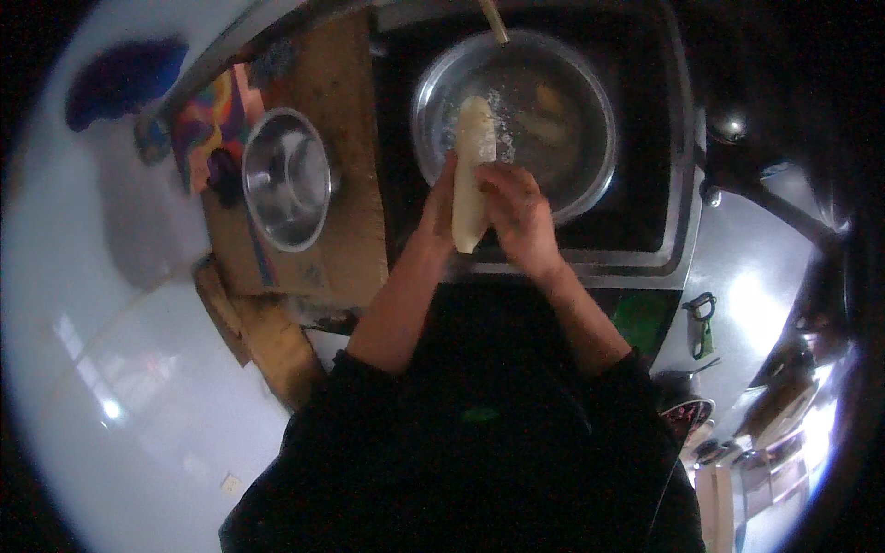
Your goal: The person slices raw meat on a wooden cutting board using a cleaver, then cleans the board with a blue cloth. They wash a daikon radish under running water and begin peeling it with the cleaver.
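A long, pale yellow peeled vegetable (474,152) is held lengthwise over the near left part of a metal basin (611,148). Its far end tapers and looks wet. My left hand (439,204) grips it from the left side, with most of the fingers hidden behind it. From the right, my right hand (520,207) has its curled fingers against the vegetable; they are slightly blurred. Inside the basin is water (546,166) with bubbles on its surface. Yellowish shapes (550,100) show dimly in the water, too blurred to name.
The basin sits in a dark sink with a metal rim (681,207), below a thin spout (495,24). To the left, a steel bowl (287,180) rests on cardboard (352,228). A peeler (702,325) with a green handle lies on the metal counter (743,276) at right.
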Demonstrator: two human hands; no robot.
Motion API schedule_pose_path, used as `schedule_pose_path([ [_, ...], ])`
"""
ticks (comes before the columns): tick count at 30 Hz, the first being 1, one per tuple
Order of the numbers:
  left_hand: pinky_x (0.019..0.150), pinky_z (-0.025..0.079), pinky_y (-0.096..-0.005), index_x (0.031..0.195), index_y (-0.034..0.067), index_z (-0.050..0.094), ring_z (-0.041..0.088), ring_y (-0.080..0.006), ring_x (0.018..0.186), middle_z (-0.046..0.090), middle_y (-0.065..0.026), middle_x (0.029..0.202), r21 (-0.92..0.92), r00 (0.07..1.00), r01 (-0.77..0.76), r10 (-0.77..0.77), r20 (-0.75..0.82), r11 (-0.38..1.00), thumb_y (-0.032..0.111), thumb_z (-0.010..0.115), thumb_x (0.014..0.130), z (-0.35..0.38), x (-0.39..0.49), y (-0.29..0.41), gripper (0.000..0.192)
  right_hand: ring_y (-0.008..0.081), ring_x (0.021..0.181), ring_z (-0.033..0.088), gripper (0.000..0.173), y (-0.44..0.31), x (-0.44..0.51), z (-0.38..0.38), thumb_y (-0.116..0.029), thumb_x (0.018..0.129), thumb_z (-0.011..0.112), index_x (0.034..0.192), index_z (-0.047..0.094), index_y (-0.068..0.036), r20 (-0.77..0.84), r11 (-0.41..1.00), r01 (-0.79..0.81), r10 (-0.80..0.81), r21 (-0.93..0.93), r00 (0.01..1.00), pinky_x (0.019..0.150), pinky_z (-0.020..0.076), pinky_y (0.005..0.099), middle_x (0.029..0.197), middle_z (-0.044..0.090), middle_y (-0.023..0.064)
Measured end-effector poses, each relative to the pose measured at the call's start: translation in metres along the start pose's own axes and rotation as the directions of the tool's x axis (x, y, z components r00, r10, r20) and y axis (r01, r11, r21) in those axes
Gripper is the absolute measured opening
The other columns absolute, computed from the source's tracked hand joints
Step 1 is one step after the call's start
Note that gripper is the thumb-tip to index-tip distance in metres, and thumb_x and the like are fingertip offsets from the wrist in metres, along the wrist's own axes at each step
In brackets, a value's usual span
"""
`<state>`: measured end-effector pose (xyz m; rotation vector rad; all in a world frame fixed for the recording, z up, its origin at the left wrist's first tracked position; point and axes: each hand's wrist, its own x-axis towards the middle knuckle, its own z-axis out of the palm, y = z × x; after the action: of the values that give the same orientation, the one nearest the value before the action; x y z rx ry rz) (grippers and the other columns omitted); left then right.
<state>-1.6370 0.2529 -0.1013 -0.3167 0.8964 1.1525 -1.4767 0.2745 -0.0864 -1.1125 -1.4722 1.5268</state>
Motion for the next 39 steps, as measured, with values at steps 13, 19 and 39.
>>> schedule_pose_path([
  [13,0.069,0.061,-0.0363,0.133,0.006,0.056,0.071,-0.0224,0.082,0.07,-0.0116,0.103,0.091,0.979,0.073,-0.089,0.182,0.993,0.06,0.048,0.103,0.015,-0.001,0.013,0.063,0.035,0.105,0.067,0.04,0.011,0.002,-0.029,0.013,0.078,0.054,0.11,0.07,-0.004,0.04,0.954,0.16,-0.155,-0.254,0.987,0.09,0.0565,0.0449,0.116,0.067,0.0168],
  [19,0.065,0.061,-0.0361,0.135,0.005,0.054,0.07,-0.0229,0.075,0.069,-0.0131,0.098,0.318,0.992,-0.026,-0.016,0.127,0.948,0.065,0.043,0.102,0.036,-0.013,0.02,0.069,0.0376,0.107,0.069,0.03,0.125,0.053,-0.054,-0.002,0.09,0.052,0.114,0.069,0.002,0.038,0.718,-0.43,0.535,-0.547,0.844,0.093,0.0564,0.0435,0.119,0.069,0.0216],
  [39,0.065,0.061,-0.0348,0.138,0.007,0.053,0.071,-0.0212,0.08,0.069,-0.0108,0.103,0.415,0.999,0.052,-0.051,-0.015,0.908,0.058,0.05,0.103,0.012,-0.046,0.023,0.063,0.0384,0.128,0.058,0.04,0.108,0.138,0.027,-0.024,0.103,0.05,0.136,0.061,-0.005,-0.049,0.927,-0.375,0.375,0.011,0.926,0.11,0.0432,0.0411,0.139,0.061,0.0196],
])
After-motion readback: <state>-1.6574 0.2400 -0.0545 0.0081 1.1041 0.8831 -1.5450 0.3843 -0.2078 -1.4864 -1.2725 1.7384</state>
